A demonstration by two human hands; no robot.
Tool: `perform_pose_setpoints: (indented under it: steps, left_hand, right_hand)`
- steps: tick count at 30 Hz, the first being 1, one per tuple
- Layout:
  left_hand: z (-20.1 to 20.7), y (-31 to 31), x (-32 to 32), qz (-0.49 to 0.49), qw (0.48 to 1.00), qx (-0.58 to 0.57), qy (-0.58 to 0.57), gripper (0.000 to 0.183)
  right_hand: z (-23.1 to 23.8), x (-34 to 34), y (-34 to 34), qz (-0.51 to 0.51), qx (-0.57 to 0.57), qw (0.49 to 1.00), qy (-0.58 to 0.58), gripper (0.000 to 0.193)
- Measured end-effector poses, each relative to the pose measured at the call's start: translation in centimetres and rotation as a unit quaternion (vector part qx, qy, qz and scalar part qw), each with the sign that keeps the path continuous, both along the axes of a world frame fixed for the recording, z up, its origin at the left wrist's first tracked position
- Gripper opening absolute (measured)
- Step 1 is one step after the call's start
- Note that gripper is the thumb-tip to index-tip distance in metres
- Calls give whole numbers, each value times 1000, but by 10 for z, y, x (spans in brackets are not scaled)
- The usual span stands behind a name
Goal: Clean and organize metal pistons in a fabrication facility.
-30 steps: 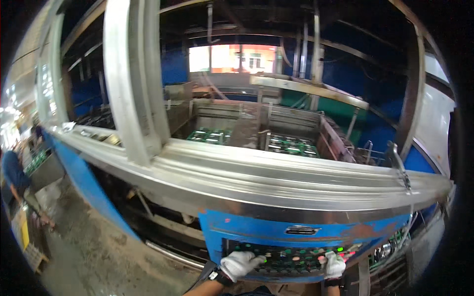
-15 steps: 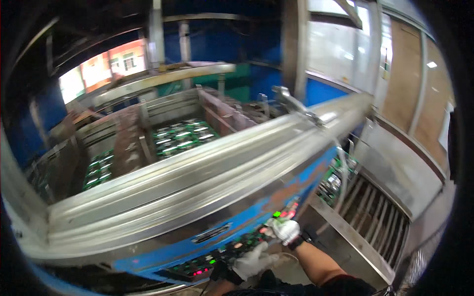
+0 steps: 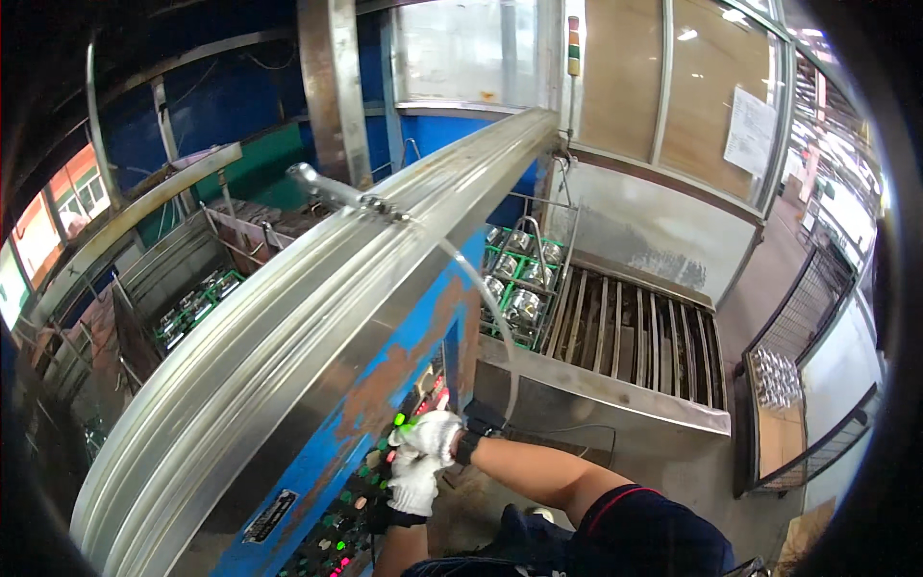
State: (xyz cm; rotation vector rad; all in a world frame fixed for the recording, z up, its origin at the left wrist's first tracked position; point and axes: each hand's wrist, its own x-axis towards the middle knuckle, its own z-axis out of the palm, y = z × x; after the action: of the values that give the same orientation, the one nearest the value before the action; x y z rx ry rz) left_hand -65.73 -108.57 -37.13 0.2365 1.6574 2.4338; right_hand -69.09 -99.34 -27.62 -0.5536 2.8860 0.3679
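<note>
My two hands, in white work gloves with black wrist bands, are close together at a control panel [image 3: 358,500] of coloured buttons, several lit green or red. My right hand [image 3: 435,435] reaches its fingers out over the buttons beside a lit green one; whether it presses one cannot be made out. Just below, my left hand [image 3: 414,485] is against the panel, its upper end meeting the right glove. Its fingers are partly hidden, so their pose is unclear. Neither glove shows a held object.
A broad metal rail [image 3: 288,317] runs above the blue, rusty panel housing [image 3: 385,385]. Green racks of shiny metal parts [image 3: 524,279] stand beside a slatted roller bed [image 3: 635,332]. Another rack [image 3: 200,308] sits in a tank at left. A black mesh cart [image 3: 803,317] stands at right.
My view has swung to the right, bringing the roller bed and mesh cart more fully in. My left hand, apart from the right before, now meets it; the right stays at the buttons.
</note>
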Motion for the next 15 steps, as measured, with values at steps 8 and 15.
perform_pose_setpoints:
  steps: [8,15]
  left_hand:
    - [96,62,25,-75,996,-35,29,33]
    - [124,60,27,9,991,-128,41,37]
  right_hand:
    - [206,146,73,9,-506,844,178,31]
    - [391,118,112,24,-360,783,506,52]
